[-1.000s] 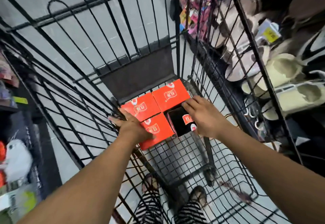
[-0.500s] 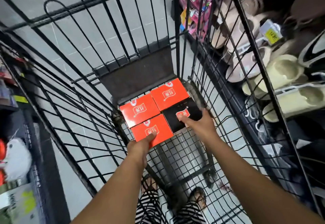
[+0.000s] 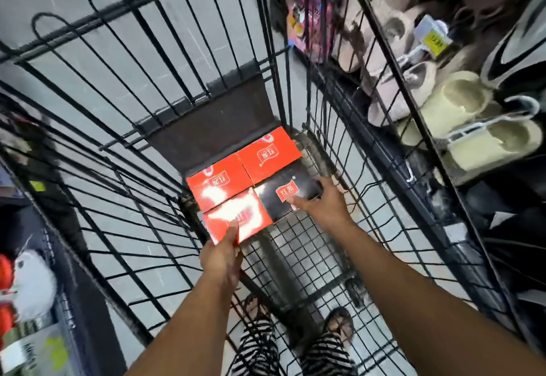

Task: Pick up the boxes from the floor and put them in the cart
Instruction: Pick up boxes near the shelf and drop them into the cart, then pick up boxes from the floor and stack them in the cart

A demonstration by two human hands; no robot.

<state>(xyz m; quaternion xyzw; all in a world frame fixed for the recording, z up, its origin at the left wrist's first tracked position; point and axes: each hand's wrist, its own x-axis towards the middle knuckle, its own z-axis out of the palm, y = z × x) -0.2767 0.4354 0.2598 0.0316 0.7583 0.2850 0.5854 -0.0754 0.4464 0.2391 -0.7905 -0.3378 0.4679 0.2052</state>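
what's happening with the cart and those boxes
A person is packing boxes into a black wire cart. Four lie flat at its far end in a two-by-two block: three red and one black. The left hand touches the near red box, and the right hand rests on the black box, apparently nudging them into line. Neither box is lifted.

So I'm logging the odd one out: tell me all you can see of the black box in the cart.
The black box looks like glossy cardboard with a red label bearing white characters on top. It lies flat on the cart's wire floor, the near right of four packed boxes, abutting two red boxes. The right hand rests on its near right corner.
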